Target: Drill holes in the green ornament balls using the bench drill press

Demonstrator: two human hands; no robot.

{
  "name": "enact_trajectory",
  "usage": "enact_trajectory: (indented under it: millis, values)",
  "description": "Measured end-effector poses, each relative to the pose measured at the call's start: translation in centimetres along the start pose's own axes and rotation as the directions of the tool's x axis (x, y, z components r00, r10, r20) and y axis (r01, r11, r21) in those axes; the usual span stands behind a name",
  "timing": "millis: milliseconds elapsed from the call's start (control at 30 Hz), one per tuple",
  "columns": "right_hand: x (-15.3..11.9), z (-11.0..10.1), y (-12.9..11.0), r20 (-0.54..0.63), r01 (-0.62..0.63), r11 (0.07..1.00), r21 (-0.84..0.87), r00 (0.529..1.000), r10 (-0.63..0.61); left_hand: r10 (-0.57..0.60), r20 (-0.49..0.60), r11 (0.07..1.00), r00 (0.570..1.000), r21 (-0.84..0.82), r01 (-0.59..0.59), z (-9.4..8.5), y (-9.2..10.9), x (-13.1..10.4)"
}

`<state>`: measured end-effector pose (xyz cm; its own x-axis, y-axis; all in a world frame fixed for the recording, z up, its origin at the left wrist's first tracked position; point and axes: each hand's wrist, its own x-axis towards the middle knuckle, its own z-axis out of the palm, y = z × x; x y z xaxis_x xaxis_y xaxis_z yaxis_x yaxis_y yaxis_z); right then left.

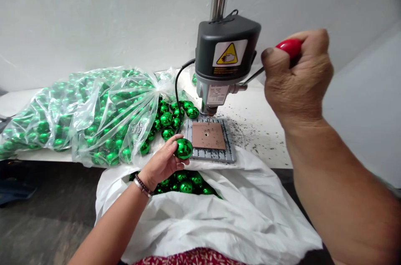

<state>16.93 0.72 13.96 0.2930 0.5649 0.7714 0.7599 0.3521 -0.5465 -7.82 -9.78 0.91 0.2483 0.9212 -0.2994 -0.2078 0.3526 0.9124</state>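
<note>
Between the fingers of my left hand [166, 158] is a shiny green bauble [184, 149], held just left of the drill press base [230, 152]. My right hand [299, 72] is wrapped round the red-knobbed feed lever [290, 47] of a small bench drill press [227, 54]. Under its chuck [211, 109], a thin bit points down at a brown square plate [209, 136] with a small hole. The bauble is apart from the bit. My left fingertips are partly hidden behind the bauble.
Clear plastic bags [94, 114] full of green baubles lie on the white table [266, 139] at left, with loose baubles [166, 119] beside them. A white sack [244, 210] in front holds more baubles. Dark shavings surround the base. A black cable [177, 85] hangs beside the drill.
</note>
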Motion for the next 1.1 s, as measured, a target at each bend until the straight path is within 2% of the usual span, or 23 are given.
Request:
enact_trajectory:
  millis: [67, 100, 167, 200, 267, 333, 400, 567, 700, 767, 867, 967, 1033, 1100]
  values:
    - [0.1, -0.1, -0.1, 0.020, 0.001, 1.000, 0.009, 1.000, -0.001, -0.018, 0.032, 0.997, 0.999, -0.081, 0.021, 0.4, -0.3, 0.8]
    - [0.1, -0.1, -0.1, 0.028, 0.002, 1.000, 0.014, 1.000, -0.002, -0.005, 0.015, 0.999, 1.000, -0.038, 0.006, 0.5, -0.6, 1.2]
    - [0.2, -0.2, -0.1, 0.039, -0.005, 1.000, 0.021, 0.999, 0.004, 0.082, -0.051, 0.974, 0.995, 0.215, -0.070, 0.5, -1.2, 2.1]
    - [0.2, -0.2, -0.1, 0.046, -0.010, 1.000, 0.020, 0.999, 0.009, 0.160, -0.073, 0.912, 0.984, 0.391, -0.120, 0.5, -1.5, 2.6]
    - [0.3, -0.3, -0.2, 0.065, -0.023, 1.000, 0.014, 0.998, 0.022, 0.315, -0.050, 0.692, 0.948, 0.696, -0.193, 0.3, -1.9, 3.4]
    - [0.3, -0.4, -0.3, 0.085, -0.033, 0.999, 0.003, 0.996, 0.033, 0.376, 0.022, 0.484, 0.926, 0.848, -0.217, 0.1, -2.0, 4.0]
    - [0.3, -0.5, -0.4, 0.098, -0.034, 0.999, -0.002, 0.995, 0.034, 0.358, 0.056, 0.359, 0.932, 0.913, -0.193, -0.1, -1.8, 4.2]
    - [0.3, -0.5, -0.2, 0.094, -0.015, 1.000, 0.012, 0.995, 0.014, 0.278, 0.020, 0.036, 0.960, 0.999, -0.031, 0.3, -0.5, 3.6]
    - [0.3, -0.4, 0.1, 0.073, 0.005, 1.000, 0.016, 0.997, -0.007, 0.246, 0.080, -0.235, 0.966, 0.972, -0.021, 1.2, 1.1, 3.2]
    - [0.2, -0.3, 0.2, 0.062, 0.014, 1.000, 0.023, 0.998, -0.015, 0.246, 0.136, -0.332, 0.960, 0.942, -0.048, 1.6, 1.7, 3.3]
    - [0.2, -0.3, 0.1, 0.054, 0.015, 0.999, 0.036, 0.998, -0.017, 0.205, 0.231, -0.402, 0.951, 0.906, -0.133, 1.9, 2.1, 3.6]
    - [0.2, -0.4, -0.1, 0.058, 0.005, 0.999, 0.036, 0.998, -0.007, 0.171, 0.272, -0.412, 0.947, 0.893, -0.182, 1.8, 2.3, 4.0]
    - [0.2, -0.4, -0.1, 0.060, -0.006, 0.999, 0.034, 0.998, 0.004, 0.168, 0.271, -0.322, 0.948, 0.924, -0.207, 1.6, 2.4, 4.2]
    - [0.2, -0.4, 0.0, 0.060, 0.004, 0.999, 0.045, 0.998, -0.007, 0.233, 0.225, -0.108, 0.946, 0.973, -0.205, 1.4, 2.6, 4.6]
